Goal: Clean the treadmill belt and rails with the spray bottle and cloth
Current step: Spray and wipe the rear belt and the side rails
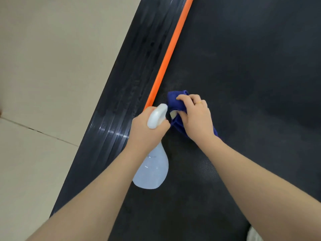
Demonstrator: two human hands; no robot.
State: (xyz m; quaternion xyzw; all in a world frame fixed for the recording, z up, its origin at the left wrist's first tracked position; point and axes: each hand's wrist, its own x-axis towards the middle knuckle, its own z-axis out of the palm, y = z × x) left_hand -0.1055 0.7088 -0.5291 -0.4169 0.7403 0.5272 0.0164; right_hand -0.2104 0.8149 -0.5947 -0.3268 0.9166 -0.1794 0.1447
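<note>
spray bottle point(152, 168) neck hidden by hands, cloth point(177, 101) partly covered

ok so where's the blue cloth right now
In the head view the blue cloth is bunched under the right hand on the belt, just right of the orange strip, beside the spray bottle.

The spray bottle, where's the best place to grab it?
Around the narrow neck just under the white spray head, coming from the rail side, as the left hand holds the spray bottle now. The round body below looks too wide for fingers to wrap.
</note>
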